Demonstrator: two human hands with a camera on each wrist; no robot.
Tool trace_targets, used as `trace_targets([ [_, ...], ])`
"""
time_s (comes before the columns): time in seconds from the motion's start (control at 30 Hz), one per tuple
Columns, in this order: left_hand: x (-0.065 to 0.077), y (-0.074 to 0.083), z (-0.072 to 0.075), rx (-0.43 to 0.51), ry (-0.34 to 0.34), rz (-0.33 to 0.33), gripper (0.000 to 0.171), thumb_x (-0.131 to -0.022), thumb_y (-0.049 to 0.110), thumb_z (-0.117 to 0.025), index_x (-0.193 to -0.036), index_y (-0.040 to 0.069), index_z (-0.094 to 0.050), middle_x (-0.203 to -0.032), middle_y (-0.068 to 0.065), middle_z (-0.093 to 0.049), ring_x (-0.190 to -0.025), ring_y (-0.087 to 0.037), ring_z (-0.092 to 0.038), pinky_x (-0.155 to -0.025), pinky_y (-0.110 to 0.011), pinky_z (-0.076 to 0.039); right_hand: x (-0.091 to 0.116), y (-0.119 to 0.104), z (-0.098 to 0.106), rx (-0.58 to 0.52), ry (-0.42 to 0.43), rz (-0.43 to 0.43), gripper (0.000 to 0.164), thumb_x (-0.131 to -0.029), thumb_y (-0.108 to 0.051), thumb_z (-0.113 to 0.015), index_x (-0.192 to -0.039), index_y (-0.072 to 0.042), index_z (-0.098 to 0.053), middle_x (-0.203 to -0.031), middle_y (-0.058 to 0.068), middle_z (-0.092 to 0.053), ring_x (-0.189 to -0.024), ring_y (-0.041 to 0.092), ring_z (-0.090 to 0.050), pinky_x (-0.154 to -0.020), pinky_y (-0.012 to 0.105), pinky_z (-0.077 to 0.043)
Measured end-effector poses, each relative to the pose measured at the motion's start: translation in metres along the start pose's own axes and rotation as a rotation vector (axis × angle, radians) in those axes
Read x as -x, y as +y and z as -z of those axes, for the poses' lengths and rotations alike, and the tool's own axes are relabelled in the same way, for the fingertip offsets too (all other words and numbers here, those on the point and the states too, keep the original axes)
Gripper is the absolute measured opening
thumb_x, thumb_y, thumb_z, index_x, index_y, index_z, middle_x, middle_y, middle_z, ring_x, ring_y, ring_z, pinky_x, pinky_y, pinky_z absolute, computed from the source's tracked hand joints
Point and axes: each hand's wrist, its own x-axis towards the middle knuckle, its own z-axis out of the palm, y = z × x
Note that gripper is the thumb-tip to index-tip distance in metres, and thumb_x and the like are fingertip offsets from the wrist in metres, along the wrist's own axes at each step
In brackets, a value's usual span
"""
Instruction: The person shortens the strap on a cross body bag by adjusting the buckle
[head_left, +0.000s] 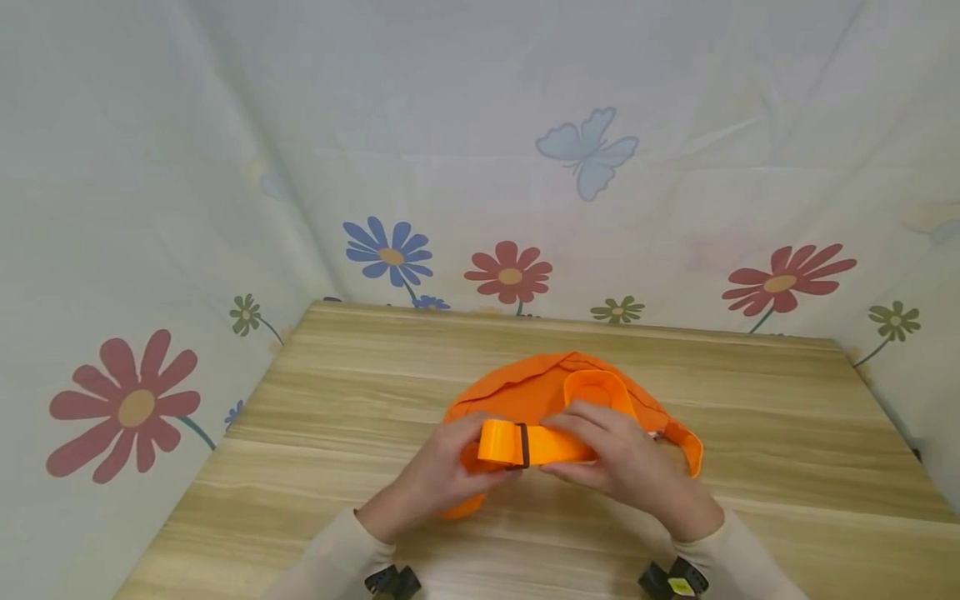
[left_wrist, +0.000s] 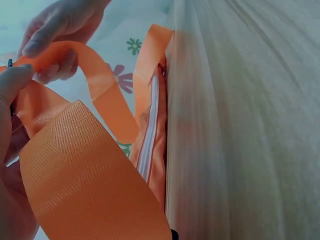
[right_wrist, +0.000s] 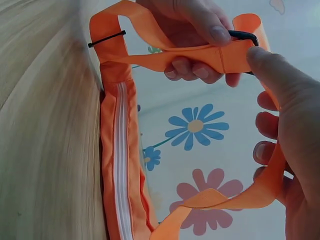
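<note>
An orange zippered bag [head_left: 517,396], apparently a waist bag, lies on the wooden table. Its orange webbing strap [head_left: 561,446] is raised in front of it and runs through a black slider buckle [head_left: 524,446]. My left hand [head_left: 446,458] pinches the strap beside the buckle, where the webbing folds over in a loop. With thumb and fingers, my right hand [head_left: 622,454] grips the strap on the buckle's other side. In the right wrist view the right thumb [right_wrist: 280,70] is right at the buckle [right_wrist: 245,36]. The bag's white zipper [left_wrist: 150,135] shows in the left wrist view.
The wooden table [head_left: 337,400] reaches back to a pale curtain [head_left: 450,125] printed with flowers and a butterfly. A second strap loop [head_left: 686,446] sticks out at the bag's right end. Dark wrist cameras [head_left: 393,582] are worn under both sleeves.
</note>
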Motion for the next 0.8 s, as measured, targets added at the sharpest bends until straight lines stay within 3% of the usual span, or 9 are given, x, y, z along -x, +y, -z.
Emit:
trace_targets([
  [0.3, -0.0042, 0.0043, -0.0011, -0.055, -0.037, -0.037, 0.045, -0.089, 0.018, -0.091, -0.128, 0.012, -0.068, -0.120, 0.000, -0.075, -0.108, -0.014, -0.070, -0.102, -0.032, -0.062, -0.0028, -0.0061, -0.0031, -0.058, -0.019, -0.004, 0.051, -0.098, -0.046, -0.075, -0.133, -0.009, -0.071, -0.115, -0.003, -0.073, -0.091, 0.009, -0.067, -0.086, 0.017, -0.061],
  [0.5, -0.0067, 0.0017, -0.0033, -0.108, -0.067, -0.081, 0.045, -0.090, 0.020, -0.090, -0.128, 0.012, -0.068, -0.120, 0.001, -0.074, -0.107, -0.013, -0.070, -0.101, -0.030, -0.062, -0.0048, -0.0079, -0.0040, -0.088, -0.042, -0.002, 0.055, -0.100, -0.049, -0.071, -0.140, -0.011, -0.068, -0.112, -0.005, -0.072, -0.089, 0.007, -0.066, -0.086, 0.014, -0.059],
  [0.8, -0.0044, 0.0008, -0.0001, -0.260, -0.040, -0.154, 0.046, -0.083, 0.019, -0.095, -0.121, 0.009, -0.073, -0.112, -0.001, -0.078, -0.099, -0.014, -0.074, -0.094, -0.029, -0.064, -0.0039, -0.0045, -0.0039, -0.087, -0.081, 0.002, 0.047, -0.098, -0.037, -0.082, -0.132, -0.008, -0.067, -0.111, -0.002, -0.073, -0.086, 0.008, -0.066, -0.082, 0.016, -0.059],
])
